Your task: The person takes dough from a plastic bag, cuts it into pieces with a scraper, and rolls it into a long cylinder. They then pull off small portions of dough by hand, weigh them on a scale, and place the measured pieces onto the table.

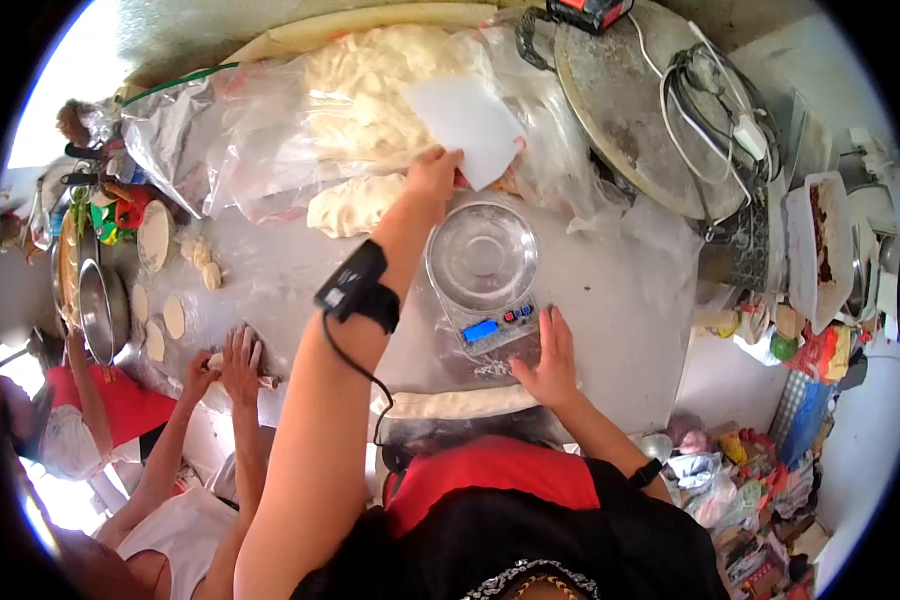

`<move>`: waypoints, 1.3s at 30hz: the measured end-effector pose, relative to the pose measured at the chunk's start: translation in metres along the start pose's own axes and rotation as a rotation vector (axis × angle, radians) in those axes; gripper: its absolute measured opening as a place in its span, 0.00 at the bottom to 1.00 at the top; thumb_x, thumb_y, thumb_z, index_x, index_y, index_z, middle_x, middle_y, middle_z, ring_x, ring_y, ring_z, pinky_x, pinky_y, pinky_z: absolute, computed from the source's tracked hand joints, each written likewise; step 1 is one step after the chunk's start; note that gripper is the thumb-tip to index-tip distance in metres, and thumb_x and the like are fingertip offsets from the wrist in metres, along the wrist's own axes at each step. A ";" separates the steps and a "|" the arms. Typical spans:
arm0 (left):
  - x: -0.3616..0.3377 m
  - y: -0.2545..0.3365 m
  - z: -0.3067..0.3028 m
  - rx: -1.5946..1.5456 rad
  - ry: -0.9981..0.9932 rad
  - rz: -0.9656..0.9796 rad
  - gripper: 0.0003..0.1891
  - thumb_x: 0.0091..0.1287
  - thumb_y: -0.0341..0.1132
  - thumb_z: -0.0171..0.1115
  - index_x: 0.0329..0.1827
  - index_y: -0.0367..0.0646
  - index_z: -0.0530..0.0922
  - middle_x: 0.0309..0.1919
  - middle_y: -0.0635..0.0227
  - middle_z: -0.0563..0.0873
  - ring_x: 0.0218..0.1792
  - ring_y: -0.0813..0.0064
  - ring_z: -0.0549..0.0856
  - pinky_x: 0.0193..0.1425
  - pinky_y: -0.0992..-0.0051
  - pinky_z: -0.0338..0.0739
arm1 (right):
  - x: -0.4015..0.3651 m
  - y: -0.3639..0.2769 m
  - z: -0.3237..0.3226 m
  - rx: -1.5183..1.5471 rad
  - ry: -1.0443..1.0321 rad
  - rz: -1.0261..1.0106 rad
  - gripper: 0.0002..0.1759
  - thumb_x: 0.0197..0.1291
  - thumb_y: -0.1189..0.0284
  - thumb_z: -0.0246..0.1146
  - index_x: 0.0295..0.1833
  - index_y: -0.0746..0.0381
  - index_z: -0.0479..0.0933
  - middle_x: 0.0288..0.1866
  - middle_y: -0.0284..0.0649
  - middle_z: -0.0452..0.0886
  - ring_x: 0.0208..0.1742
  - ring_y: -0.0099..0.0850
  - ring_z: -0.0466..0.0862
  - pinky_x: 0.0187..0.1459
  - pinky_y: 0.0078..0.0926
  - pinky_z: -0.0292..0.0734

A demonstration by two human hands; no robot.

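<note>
My left hand [435, 172], closed, grips a corner of a flat white dough scraper [470, 125]. The scraper lies over the right edge of a big heap of dough [370, 90] on clear plastic sheeting. Just below that heap is a separate lump of dough [355, 207]. A digital scale [490, 335] with a blue display sits in front of me, and a clear round dish [483, 255] rests on it with no dough inside. My right hand [552, 362] lies open beside the scale's lower right corner. A long dough roll [455, 402] stretches along the near table edge.
At the left, a co-worker's hands [235, 370] press on a thin rolling pin, near flat dough rounds [174, 316] and small dough pieces [202, 255]. A metal bowl [103, 310] stands farther left. A large round lid [610, 120] with cables is at the back right.
</note>
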State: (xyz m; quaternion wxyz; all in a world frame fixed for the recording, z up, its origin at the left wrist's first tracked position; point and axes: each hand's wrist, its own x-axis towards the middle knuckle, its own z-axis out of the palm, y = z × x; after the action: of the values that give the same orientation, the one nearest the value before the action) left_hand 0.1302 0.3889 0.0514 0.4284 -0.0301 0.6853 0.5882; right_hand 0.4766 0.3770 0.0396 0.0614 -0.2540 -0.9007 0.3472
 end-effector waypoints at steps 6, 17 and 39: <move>-0.004 0.029 -0.023 -0.149 0.014 0.150 0.12 0.68 0.35 0.57 0.47 0.34 0.77 0.35 0.63 0.82 0.38 0.73 0.84 0.33 0.77 0.75 | -0.018 0.005 -0.004 -0.028 -0.057 -0.088 0.50 0.47 0.61 0.68 0.72 0.68 0.52 0.70 0.65 0.55 0.68 0.60 0.60 0.66 0.53 0.56; -0.163 -0.112 -0.099 0.639 0.109 0.338 0.19 0.63 0.44 0.62 0.53 0.43 0.79 0.44 0.65 0.84 0.48 0.66 0.82 0.52 0.69 0.74 | -0.069 0.016 -0.023 -0.194 -0.450 -0.205 0.47 0.42 0.58 0.71 0.70 0.54 0.62 0.70 0.52 0.60 0.69 0.51 0.62 0.65 0.50 0.58; -0.206 -0.147 -0.027 0.007 0.094 0.048 0.41 0.55 0.55 0.68 0.69 0.46 0.64 0.67 0.60 0.67 0.68 0.65 0.64 0.65 0.57 0.62 | 0.046 0.028 -0.001 0.124 -0.161 0.268 0.42 0.47 0.59 0.69 0.67 0.63 0.62 0.61 0.53 0.70 0.62 0.46 0.72 0.57 0.44 0.70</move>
State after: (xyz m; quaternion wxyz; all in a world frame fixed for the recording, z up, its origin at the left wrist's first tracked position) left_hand 0.3258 0.2256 0.0634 0.3816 -0.0400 0.7073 0.5937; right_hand 0.4485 0.4181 0.0191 -0.0422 -0.3388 -0.8376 0.4265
